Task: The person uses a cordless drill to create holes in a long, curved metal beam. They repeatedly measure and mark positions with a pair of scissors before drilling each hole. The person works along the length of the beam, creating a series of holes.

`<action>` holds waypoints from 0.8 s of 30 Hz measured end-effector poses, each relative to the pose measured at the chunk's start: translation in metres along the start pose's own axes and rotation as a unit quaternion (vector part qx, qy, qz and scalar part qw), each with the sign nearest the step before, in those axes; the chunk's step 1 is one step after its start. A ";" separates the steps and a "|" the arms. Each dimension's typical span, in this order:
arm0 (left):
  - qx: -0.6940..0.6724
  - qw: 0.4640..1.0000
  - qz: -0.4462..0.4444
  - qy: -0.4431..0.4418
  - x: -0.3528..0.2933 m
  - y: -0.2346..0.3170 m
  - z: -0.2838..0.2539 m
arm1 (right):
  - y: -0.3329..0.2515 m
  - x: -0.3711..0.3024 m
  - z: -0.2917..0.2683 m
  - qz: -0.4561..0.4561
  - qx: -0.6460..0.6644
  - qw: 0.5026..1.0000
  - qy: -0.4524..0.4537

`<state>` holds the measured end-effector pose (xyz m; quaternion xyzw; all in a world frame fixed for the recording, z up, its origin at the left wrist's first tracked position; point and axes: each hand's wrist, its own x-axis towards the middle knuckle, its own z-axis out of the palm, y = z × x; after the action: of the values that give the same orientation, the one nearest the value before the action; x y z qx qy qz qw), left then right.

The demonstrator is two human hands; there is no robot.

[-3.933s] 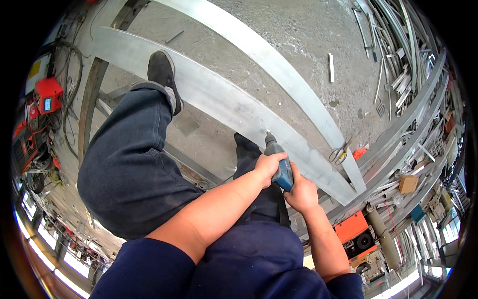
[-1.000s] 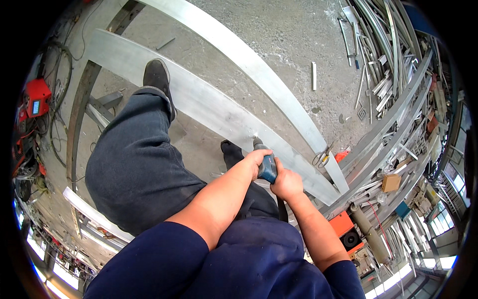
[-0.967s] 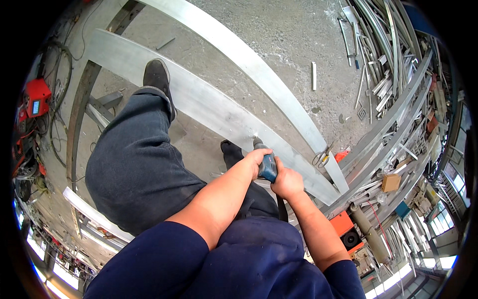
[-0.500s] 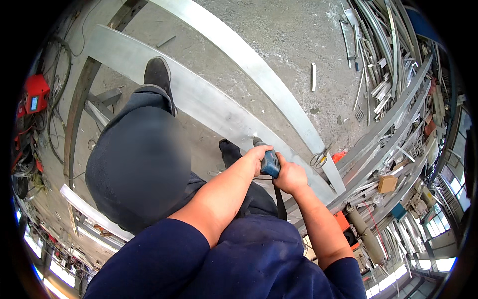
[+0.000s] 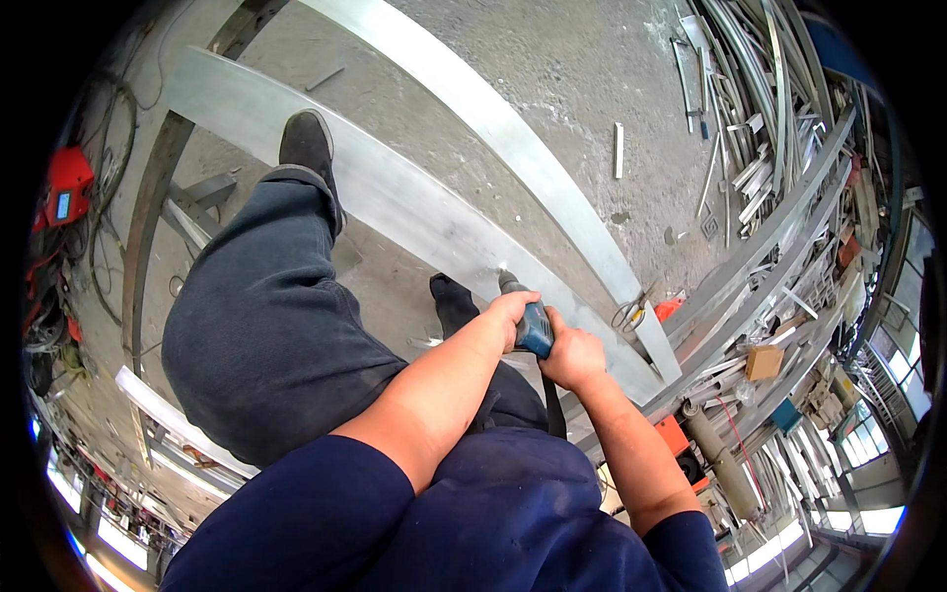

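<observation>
Both my hands are closed around a blue power drill [image 5: 534, 332]. My left hand [image 5: 511, 314] wraps the front of its body, and my right hand [image 5: 574, 352] grips the rear. The drill's dark nose points away from me at a wide silvery metal bar [image 5: 414, 202]; its tip meets the bar's surface or is very close to it. My raised foot in a dark shoe [image 5: 307, 148] rests on the same bar, farther left. Beyond lies a second silvery bar [image 5: 513, 128], converging with the first at the right.
Scissors [image 5: 629, 314] with yellow on them lie on the second bar's right end. Long metal beams and a heap of offcuts [image 5: 760, 183] fill the right side. Dark beams [image 5: 150, 227] support the bars at left, near a red machine [image 5: 69, 187] and cables.
The view has shifted very slightly. My hands keep the same grip on the drill, which stays at the same spot on the bar.
</observation>
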<state>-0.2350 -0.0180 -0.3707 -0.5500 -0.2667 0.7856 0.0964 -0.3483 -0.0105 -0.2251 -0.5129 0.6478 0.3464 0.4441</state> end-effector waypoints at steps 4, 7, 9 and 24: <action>-0.006 1.000 0.020 -0.021 0.010 -0.009 -0.008 | 0.001 -0.004 0.013 -0.011 -0.009 1.000 0.021; 0.007 0.999 0.026 -0.018 0.001 -0.011 -0.010 | -0.001 -0.006 0.022 -0.004 -0.001 1.000 0.015; 0.019 0.999 0.025 -0.016 0.001 -0.012 -0.014 | -0.002 -0.006 0.030 -0.003 0.006 1.000 0.011; 0.031 0.999 0.041 0.011 -0.006 -0.017 -0.010 | 0.003 -0.006 0.042 -0.007 0.027 0.999 0.018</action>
<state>-0.2261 -0.0031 -0.3592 -0.5657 -0.2186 0.7907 0.0842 -0.3417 0.0303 -0.2346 -0.5115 0.6613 0.3159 0.4486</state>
